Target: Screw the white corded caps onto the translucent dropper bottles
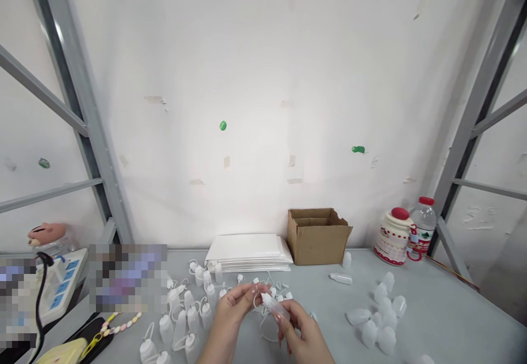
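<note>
My right hand [302, 328] grips a small translucent squeeze bottle [280, 310], tilted with its white nozzle toward my left hand. My left hand [239, 306] is pinched close to that nozzle, with a thin white tube [256, 301] looping at its fingertips; whether a cap is between the fingers is hidden. Behind and below the hands lies a tangle of white tubes [263, 323] with small white caps [288, 296]. To the left stand several white bottles [192, 319] with tubes looped from their tops.
Several loose translucent bottles [386, 313] lie at right, and one bottle [341, 279] lies before an open cardboard box [319, 243]. A stack of white sheets [249, 251] rests by the wall. A cream jar [393, 238], water bottle [424, 224], power strip [61, 292] and bead strap [121, 327] flank the table.
</note>
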Demonstrator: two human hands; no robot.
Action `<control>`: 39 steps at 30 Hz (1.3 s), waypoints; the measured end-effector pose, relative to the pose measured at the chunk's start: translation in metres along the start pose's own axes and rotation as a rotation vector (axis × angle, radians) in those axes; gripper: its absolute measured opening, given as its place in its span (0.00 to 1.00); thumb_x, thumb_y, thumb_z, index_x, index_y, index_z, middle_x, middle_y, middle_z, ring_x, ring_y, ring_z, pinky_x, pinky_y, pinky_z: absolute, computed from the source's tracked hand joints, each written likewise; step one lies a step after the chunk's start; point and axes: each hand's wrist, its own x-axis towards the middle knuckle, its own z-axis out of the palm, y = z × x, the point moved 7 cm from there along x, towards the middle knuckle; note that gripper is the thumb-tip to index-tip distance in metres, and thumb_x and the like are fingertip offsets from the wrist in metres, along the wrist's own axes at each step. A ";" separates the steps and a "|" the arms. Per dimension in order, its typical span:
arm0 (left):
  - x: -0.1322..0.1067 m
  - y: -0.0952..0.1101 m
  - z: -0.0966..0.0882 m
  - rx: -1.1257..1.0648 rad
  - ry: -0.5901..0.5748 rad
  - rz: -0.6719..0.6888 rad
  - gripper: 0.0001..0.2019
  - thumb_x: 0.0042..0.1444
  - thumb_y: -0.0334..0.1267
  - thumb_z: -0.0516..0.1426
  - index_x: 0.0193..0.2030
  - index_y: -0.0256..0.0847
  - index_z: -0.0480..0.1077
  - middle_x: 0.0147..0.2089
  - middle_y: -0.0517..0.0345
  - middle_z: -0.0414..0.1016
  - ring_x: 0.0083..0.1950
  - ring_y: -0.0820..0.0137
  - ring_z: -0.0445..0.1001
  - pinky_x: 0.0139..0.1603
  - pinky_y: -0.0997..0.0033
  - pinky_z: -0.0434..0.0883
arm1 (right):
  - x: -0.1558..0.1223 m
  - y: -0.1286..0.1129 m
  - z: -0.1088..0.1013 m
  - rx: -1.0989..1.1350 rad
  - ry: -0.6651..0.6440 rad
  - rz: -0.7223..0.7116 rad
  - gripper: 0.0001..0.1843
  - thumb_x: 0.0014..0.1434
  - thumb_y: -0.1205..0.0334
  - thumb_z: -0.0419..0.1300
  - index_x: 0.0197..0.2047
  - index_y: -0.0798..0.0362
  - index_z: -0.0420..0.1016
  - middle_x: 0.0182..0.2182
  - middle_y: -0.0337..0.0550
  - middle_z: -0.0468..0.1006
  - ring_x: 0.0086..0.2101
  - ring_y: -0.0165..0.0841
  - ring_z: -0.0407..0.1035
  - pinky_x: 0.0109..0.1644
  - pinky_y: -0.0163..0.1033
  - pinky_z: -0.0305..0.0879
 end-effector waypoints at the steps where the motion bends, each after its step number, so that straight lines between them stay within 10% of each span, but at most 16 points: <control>1: 0.000 -0.001 -0.001 0.031 0.000 0.009 0.15 0.39 0.49 0.63 0.28 0.38 0.78 0.34 0.49 0.81 0.40 0.60 0.75 0.48 0.63 0.68 | 0.000 0.001 0.000 0.001 0.001 0.000 0.27 0.51 0.36 0.49 0.32 0.53 0.69 0.17 0.35 0.64 0.18 0.29 0.55 0.22 0.33 0.53; 16: 0.007 -0.001 -0.011 0.343 0.061 0.161 0.20 0.48 0.53 0.53 0.36 0.40 0.75 0.42 0.51 0.79 0.45 0.60 0.75 0.50 0.62 0.68 | -0.001 -0.005 -0.009 -0.306 0.108 -0.223 0.14 0.58 0.52 0.49 0.41 0.49 0.70 0.36 0.46 0.75 0.38 0.38 0.67 0.44 0.40 0.62; 26: -0.007 -0.010 0.010 1.292 0.034 0.386 0.12 0.53 0.33 0.49 0.41 0.40 0.71 0.40 0.51 0.71 0.45 0.63 0.70 0.47 0.62 0.67 | 0.017 -0.031 -0.062 -0.452 0.394 -0.190 0.15 0.55 0.49 0.52 0.32 0.52 0.70 0.19 0.34 0.66 0.22 0.33 0.62 0.31 0.38 0.59; 39: -0.008 -0.038 0.024 1.487 -0.112 0.287 0.19 0.51 0.28 0.50 0.51 0.37 0.66 0.51 0.44 0.69 0.52 0.56 0.66 0.49 0.57 0.65 | 0.093 -0.051 0.057 -0.603 -0.139 -0.248 0.03 0.49 0.66 0.59 0.25 0.53 0.69 0.26 0.38 0.72 0.28 0.31 0.66 0.32 0.32 0.59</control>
